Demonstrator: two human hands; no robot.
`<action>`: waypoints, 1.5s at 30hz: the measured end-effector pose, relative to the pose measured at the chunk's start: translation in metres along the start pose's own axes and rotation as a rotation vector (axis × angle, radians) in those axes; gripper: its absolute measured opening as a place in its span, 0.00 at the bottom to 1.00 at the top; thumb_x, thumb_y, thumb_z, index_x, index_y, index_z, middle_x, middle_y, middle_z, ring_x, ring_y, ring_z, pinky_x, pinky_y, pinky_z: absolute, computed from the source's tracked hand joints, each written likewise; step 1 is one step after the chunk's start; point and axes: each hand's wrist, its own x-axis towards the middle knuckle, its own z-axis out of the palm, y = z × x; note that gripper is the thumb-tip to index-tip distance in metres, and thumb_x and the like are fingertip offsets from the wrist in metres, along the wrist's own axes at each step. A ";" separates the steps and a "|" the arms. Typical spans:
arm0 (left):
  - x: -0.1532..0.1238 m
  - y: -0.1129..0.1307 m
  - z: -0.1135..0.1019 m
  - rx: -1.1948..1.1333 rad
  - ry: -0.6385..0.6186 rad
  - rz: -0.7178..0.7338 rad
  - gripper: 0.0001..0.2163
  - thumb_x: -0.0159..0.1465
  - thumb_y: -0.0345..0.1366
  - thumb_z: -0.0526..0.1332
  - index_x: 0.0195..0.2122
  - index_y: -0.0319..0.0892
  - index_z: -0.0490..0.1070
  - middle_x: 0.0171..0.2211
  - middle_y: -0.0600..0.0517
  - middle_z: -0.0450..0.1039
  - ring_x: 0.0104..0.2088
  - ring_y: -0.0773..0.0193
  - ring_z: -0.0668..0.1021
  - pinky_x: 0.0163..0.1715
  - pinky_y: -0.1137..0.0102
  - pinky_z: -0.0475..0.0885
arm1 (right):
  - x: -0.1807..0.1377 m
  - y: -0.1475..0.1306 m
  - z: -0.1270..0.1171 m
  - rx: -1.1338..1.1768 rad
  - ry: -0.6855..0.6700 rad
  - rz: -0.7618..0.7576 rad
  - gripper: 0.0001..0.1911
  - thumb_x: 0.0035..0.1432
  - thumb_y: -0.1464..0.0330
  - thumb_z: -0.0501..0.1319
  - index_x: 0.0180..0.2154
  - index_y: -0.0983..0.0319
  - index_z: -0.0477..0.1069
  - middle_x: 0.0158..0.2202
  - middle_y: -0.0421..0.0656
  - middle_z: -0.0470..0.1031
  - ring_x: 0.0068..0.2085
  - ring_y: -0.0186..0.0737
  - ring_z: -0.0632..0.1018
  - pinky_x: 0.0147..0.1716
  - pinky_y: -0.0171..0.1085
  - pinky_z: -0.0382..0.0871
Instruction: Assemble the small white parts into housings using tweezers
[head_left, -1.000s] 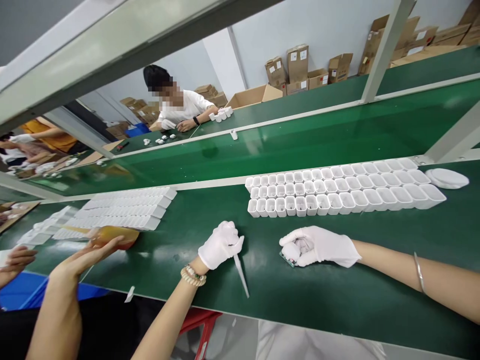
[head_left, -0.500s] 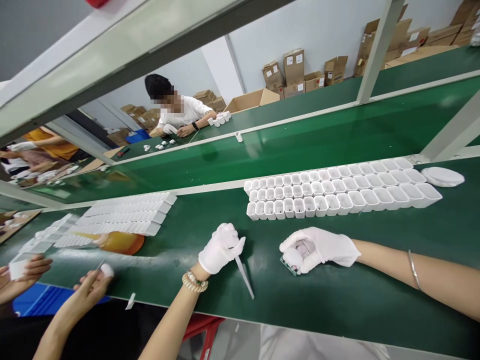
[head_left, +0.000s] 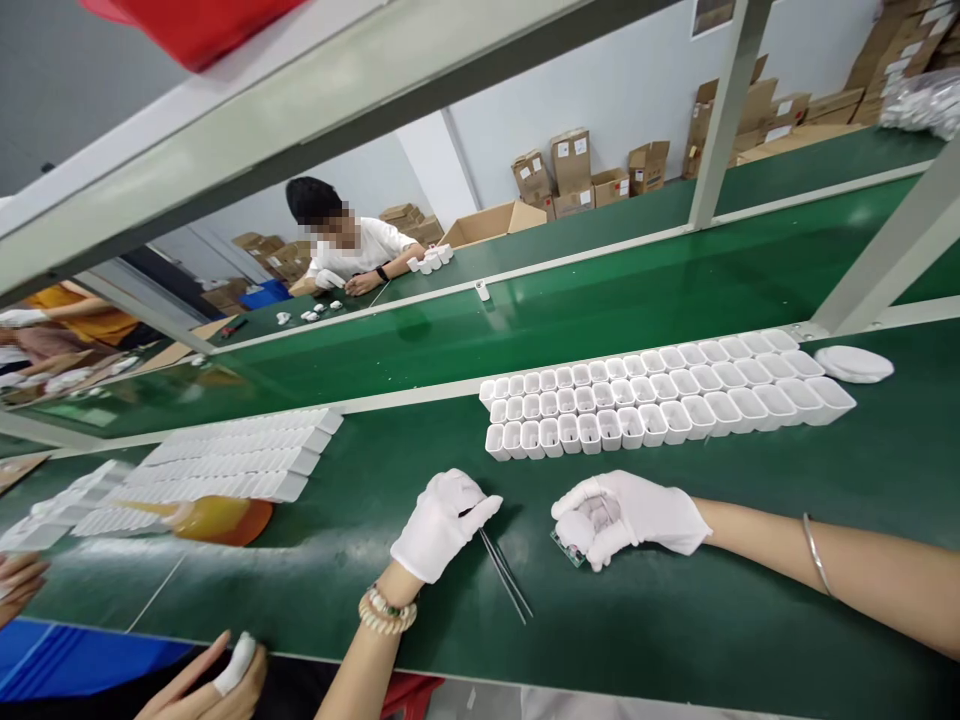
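My left hand (head_left: 441, 522), in a white glove, is closed around a pair of thin metal tweezers (head_left: 505, 576) whose tips point down and to the right over the green bench (head_left: 675, 620). To its right rests my right hand (head_left: 624, 514), also gloved. Its fingers curl around a small white part with a green circuit board (head_left: 566, 548) sticking out underneath. Just beyond both hands stand three rows of small white open housings (head_left: 660, 400).
Another block of white housings (head_left: 240, 455) and an orange bottle (head_left: 217, 520) lie at the left. A neighbour's hand with a taped finger (head_left: 225, 675) shows at the bottom left. A white lid (head_left: 853, 363) lies at the far right. A person works across the conveyor belt (head_left: 600, 300).
The view has tilted so everything sits lower in the frame. My left hand has turned the tweezers so both prongs show. The neighbour's hands have drawn back toward the bottom left.
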 end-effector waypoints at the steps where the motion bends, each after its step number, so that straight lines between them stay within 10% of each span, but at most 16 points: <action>1: 0.004 -0.002 -0.001 -0.021 0.057 -0.025 0.10 0.68 0.42 0.56 0.38 0.44 0.75 0.40 0.50 0.77 0.40 0.61 0.77 0.45 0.62 0.73 | 0.000 0.000 0.000 0.001 0.006 0.000 0.32 0.36 0.71 0.76 0.46 0.65 0.74 0.36 0.45 0.78 0.36 0.41 0.79 0.35 0.39 0.74; 8: 0.037 -0.024 0.003 -0.258 0.238 -0.303 0.28 0.51 0.41 0.71 0.53 0.46 0.67 0.50 0.46 0.73 0.51 0.50 0.76 0.51 0.55 0.72 | 0.001 0.001 0.002 0.022 0.044 -0.047 0.31 0.37 0.68 0.77 0.45 0.67 0.72 0.33 0.44 0.78 0.31 0.40 0.79 0.33 0.40 0.75; 18: 0.051 -0.021 0.032 -0.358 0.300 -0.077 0.02 0.62 0.35 0.63 0.36 0.46 0.71 0.46 0.49 0.74 0.50 0.56 0.75 0.54 0.58 0.69 | 0.001 0.007 0.001 -0.212 0.172 -0.107 0.34 0.34 0.67 0.78 0.47 0.64 0.73 0.35 0.43 0.79 0.41 0.45 0.80 0.48 0.46 0.73; 24: 0.039 -0.006 0.017 -0.391 0.447 -0.017 0.10 0.66 0.36 0.57 0.28 0.45 0.59 0.36 0.51 0.73 0.48 0.57 0.76 0.48 0.61 0.72 | -0.006 -0.004 0.009 -0.372 0.214 -0.317 0.28 0.44 0.65 0.74 0.48 0.64 0.73 0.37 0.44 0.80 0.38 0.43 0.79 0.46 0.47 0.74; 31: 0.016 0.036 0.008 -0.485 0.499 0.263 0.09 0.63 0.27 0.60 0.37 0.47 0.61 0.48 0.48 0.72 0.50 0.62 0.77 0.48 0.68 0.74 | -0.008 -0.039 0.032 -0.609 0.356 -0.499 0.20 0.50 0.65 0.70 0.46 0.61 0.76 0.36 0.41 0.79 0.34 0.37 0.77 0.41 0.41 0.75; 45: 0.008 0.032 0.012 -0.214 0.568 0.265 0.28 0.62 0.30 0.61 0.63 0.45 0.55 0.50 0.45 0.75 0.49 0.59 0.78 0.47 0.66 0.77 | 0.007 -0.040 0.043 -0.840 0.355 -0.567 0.21 0.55 0.65 0.68 0.51 0.58 0.74 0.35 0.40 0.78 0.33 0.36 0.77 0.38 0.39 0.75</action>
